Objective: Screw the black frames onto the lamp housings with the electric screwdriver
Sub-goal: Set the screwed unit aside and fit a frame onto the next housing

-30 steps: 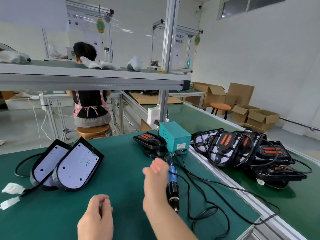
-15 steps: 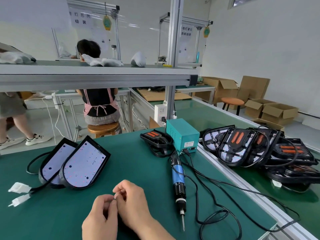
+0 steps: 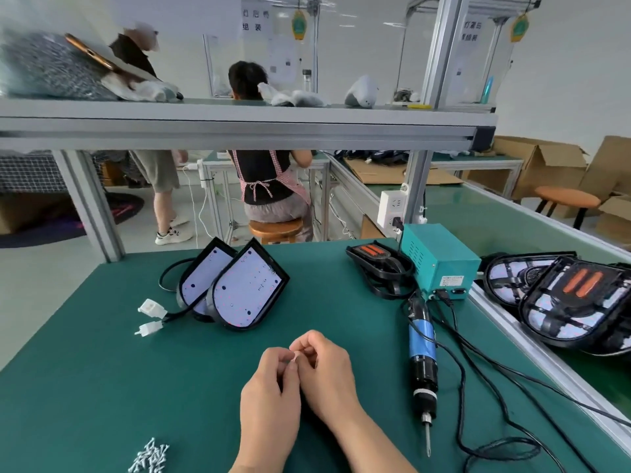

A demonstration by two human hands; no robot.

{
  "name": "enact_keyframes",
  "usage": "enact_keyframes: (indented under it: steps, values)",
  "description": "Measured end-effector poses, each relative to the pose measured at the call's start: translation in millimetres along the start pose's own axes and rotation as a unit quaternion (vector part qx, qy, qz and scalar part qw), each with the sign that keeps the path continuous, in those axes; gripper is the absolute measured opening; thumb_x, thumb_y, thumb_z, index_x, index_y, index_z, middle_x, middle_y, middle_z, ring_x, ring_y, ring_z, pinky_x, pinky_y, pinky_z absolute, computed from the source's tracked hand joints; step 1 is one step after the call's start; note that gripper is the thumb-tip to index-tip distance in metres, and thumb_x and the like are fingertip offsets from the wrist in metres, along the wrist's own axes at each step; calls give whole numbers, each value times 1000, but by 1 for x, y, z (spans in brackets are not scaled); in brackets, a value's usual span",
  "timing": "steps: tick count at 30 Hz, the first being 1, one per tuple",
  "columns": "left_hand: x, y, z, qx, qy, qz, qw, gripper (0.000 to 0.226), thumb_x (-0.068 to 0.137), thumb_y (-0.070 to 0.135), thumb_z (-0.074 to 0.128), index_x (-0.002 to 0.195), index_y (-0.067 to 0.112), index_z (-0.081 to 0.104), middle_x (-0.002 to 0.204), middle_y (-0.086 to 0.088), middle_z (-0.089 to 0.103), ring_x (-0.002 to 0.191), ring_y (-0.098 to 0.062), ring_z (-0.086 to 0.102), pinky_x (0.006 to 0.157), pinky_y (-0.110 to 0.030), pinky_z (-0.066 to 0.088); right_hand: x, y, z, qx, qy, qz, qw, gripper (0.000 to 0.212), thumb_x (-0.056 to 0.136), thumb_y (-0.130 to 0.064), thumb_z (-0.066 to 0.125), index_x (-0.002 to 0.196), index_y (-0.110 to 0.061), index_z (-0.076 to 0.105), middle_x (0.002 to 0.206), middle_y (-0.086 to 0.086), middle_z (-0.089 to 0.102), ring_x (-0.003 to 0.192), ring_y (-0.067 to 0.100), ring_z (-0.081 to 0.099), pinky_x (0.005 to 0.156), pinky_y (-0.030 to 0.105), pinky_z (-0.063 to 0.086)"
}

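While left hand (image 3: 269,401) and right hand (image 3: 327,373) pinch a white bit (image 3: 295,357), screws (image 3: 150,455) dot the green bench (image 3: 102,370).

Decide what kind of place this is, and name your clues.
Most likely a lamp assembly line in a factory: an electric screwdriver lies on a green workbench with lamp housings, and another worker sits working beyond.

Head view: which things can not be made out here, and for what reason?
All in the head view:
- the small pale thing pinched between left hand and right hand: too small, and the fingers cover it.
- the screws: the pile is cut off by the bottom edge.
- the rear lamp housing: partly hidden by the front lamp housing.
- the power box: its label is too small to read.
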State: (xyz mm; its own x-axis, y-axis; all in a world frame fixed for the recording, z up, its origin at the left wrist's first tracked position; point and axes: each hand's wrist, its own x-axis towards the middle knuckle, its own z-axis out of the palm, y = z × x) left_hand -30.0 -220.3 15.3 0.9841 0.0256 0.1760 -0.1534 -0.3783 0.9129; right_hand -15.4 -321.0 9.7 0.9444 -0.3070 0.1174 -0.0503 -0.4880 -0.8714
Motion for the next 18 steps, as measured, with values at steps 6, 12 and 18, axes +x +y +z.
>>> enact_keyframes:
  steps: [6, 12, 18]
  values:
    - [-1, 2, -1, -14, -8, -8, 1000, 20, 98, 13, 59, 89, 30, 61, 78, 22, 67, 72, 0, 59, 63, -11, 43, -1, 0, 0, 5, -2, 2, 1000, 17, 87, -14, 57, 81, -29, 64, 81, -12, 71, 76, 3, 65, 74, 25, 54]
    - [-1, 4, -2, -16, -2, -15, 1000, 17, 98, 16, 58, 94, 32, 56, 78, 12, 68, 73, -3, 60, 64, -13, 44, -1, 0, -2, 6, -2, 6, 1000, 22, 87, -11, 58, 79, -32, 64, 80, -14, 71, 76, 2, 65, 71, 22, 52]
    - [24, 25, -17, 99, 99, 108, 984, 36, 90, 10, 66, 124, 15, 54, 119, 12, 43, 114, -9, 39, 98, -24, 35, 1, -1, 1, -8, -10, 9, 1000, 21, 92, -16, 59, 79, -31, 63, 79, -14, 71, 75, 3, 63, 68, 19, 51]
